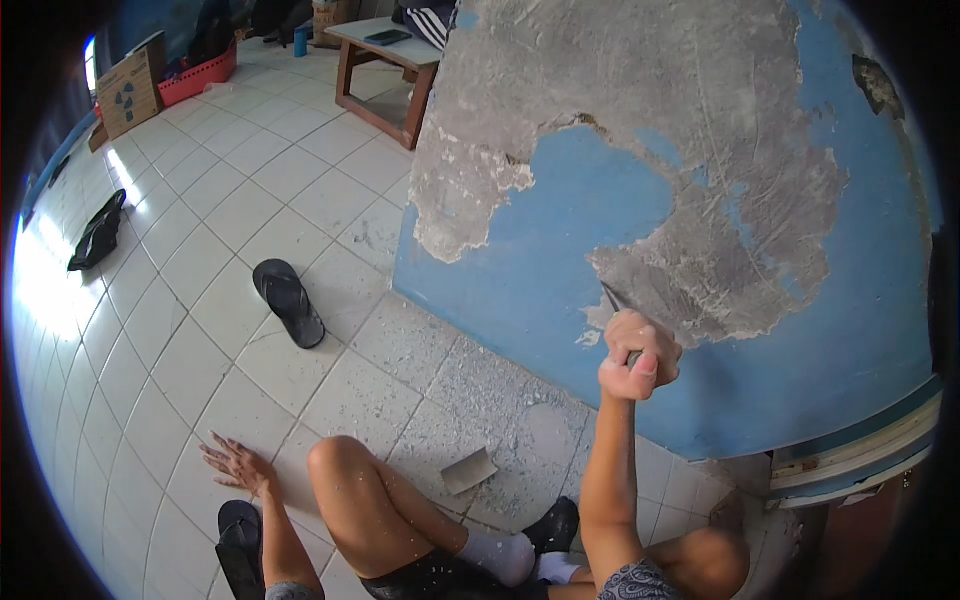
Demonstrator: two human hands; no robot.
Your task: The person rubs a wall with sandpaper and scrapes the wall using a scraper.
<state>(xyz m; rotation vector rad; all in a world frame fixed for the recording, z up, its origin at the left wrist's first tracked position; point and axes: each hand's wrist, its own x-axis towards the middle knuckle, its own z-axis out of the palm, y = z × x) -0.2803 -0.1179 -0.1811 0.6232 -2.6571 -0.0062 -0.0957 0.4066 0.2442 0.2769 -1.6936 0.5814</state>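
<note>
My right hand (640,356) is closed around the handle of a scraping tool, whose thin dark blade (610,295) meets the wall where blue paint borders bare grey plaster. The exact kind of tool is hidden by my fingers. The wall (585,195) has large patches stripped to rough plaster, with ragged blue paint edges. My left hand (238,466) rests spread on the white floor tiles, holding nothing. Paint flakes (487,397) and dust lie along the foot of the wall. A grey curved piece (469,472) of unclear material lies among them, near my socked foot.
A black flip-flop (289,304) lies left of the debris, another (240,547) beside my left forearm. Farther off are a black item (99,231), a cardboard box (129,94), a red basket (199,80) and a low wooden table (345,105) bearing a phone. A ledge (855,450) juts out at lower right.
</note>
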